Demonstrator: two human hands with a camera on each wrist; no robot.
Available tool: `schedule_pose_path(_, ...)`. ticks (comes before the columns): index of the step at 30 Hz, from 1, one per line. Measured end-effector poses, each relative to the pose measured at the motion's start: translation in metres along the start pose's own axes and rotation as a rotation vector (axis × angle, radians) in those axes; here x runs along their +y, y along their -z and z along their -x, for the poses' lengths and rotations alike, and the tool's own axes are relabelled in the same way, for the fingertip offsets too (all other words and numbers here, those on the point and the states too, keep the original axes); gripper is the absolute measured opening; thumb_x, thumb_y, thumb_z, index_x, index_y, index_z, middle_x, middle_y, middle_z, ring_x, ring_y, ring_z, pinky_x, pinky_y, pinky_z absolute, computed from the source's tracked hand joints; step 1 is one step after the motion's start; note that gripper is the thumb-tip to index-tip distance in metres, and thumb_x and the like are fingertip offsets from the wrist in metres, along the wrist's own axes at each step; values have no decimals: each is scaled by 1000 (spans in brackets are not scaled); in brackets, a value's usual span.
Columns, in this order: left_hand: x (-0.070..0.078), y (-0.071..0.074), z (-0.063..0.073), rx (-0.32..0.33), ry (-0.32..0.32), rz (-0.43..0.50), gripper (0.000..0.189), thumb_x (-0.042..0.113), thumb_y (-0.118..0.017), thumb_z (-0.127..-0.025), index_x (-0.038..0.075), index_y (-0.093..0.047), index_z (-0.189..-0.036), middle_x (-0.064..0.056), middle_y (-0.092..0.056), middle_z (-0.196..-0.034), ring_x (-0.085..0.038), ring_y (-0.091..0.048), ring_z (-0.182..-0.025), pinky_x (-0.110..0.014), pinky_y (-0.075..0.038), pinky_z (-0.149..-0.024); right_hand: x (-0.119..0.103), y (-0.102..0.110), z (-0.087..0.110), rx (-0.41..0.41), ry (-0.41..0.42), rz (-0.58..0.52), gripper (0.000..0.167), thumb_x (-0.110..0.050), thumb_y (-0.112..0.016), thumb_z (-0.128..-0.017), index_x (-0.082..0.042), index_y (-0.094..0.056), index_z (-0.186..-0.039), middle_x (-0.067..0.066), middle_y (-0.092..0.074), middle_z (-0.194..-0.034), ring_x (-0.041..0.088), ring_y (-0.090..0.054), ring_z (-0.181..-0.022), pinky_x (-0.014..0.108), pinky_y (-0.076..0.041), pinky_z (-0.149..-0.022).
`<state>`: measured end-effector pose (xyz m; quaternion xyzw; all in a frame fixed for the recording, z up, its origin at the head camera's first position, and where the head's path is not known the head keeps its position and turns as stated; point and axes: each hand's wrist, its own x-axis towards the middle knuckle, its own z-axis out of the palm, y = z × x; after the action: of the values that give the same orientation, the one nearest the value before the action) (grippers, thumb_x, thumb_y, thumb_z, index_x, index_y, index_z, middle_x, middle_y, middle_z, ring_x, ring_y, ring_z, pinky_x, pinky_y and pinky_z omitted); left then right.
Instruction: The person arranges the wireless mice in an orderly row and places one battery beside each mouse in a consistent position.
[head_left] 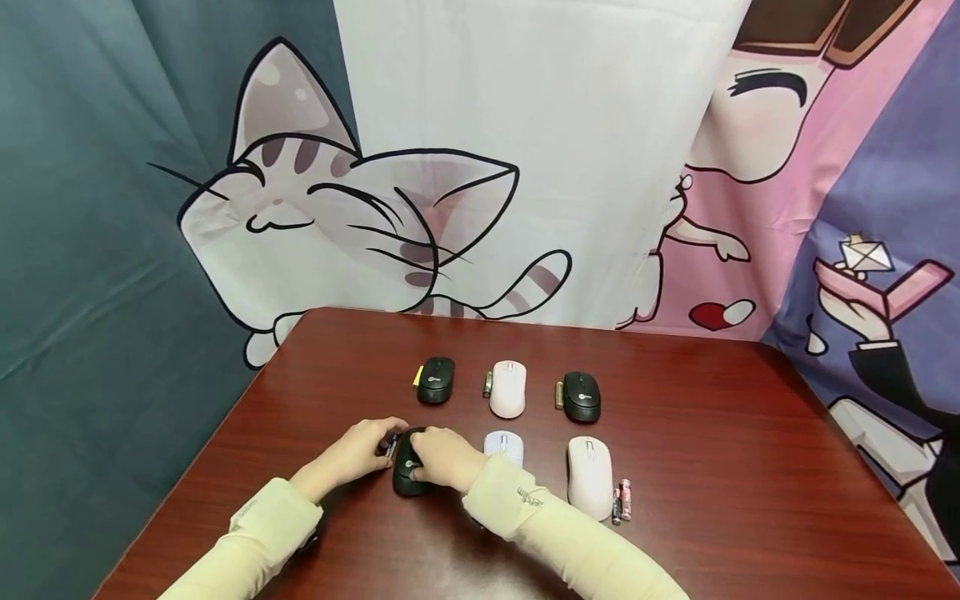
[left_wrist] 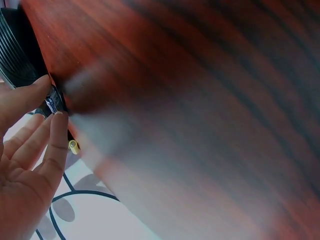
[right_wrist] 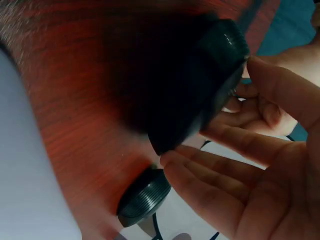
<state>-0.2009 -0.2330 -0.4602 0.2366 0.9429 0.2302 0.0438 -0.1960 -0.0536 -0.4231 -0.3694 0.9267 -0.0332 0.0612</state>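
A black computer mouse [head_left: 403,477] is near the front of the table, between the two hands. My right hand [head_left: 447,458] grips it from the right, thumb on one side and fingers on the other; the right wrist view shows the dark mouse body [right_wrist: 187,85] against the fingertips. Just left of the mouse, my left hand [head_left: 363,447] pinches a small dark battery [left_wrist: 52,101] with pale lettering between thumb and fingers. Whether a second battery lies there is hidden by the fingers.
Behind stand a black mouse [head_left: 437,379] with a yellow battery [head_left: 417,377], a white mouse [head_left: 507,390] and another black mouse [head_left: 582,396], batteries beside them. A pale mouse [head_left: 504,447], partly hidden, and a white mouse [head_left: 590,479] with pink [head_left: 626,498] and dark batteries sit rightward.
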Motion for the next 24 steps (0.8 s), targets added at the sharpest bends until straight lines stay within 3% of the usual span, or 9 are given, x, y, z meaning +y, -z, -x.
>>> schedule_pose_path(6,0,-5,-5,-4,-31,45,50,-5,-73,-73,-2,-56,-120,-12,-65,-105,-12,-57,-76,-21,-46,-64,-3,-2,-1,14,-11,36,31,-34,-76,-78,-12,-70,-98,0,-71,-93,13,-66,-86,24,-51,-76)
schedule_pose_path(17,1,-1,-4,13,-81,67,54,-10,-70,-71,-4,-55,-123,-14,-63,-108,-13,-56,-76,-20,-44,-62,-11,0,2,-10,-50,113,38,-36,-71,-81,-11,-67,-108,2,-70,-103,15,-65,-96,24,-51,-80)
schedule_pose_path(24,1,0,-1,1,-68,46,52,-7,-70,-73,-3,-56,-124,-15,-63,-115,-18,-61,-85,-27,-50,-72,-7,-2,2,-4,-6,117,36,-38,-70,-82,-10,-67,-105,5,-69,-101,15,-66,-92,24,-51,-79)
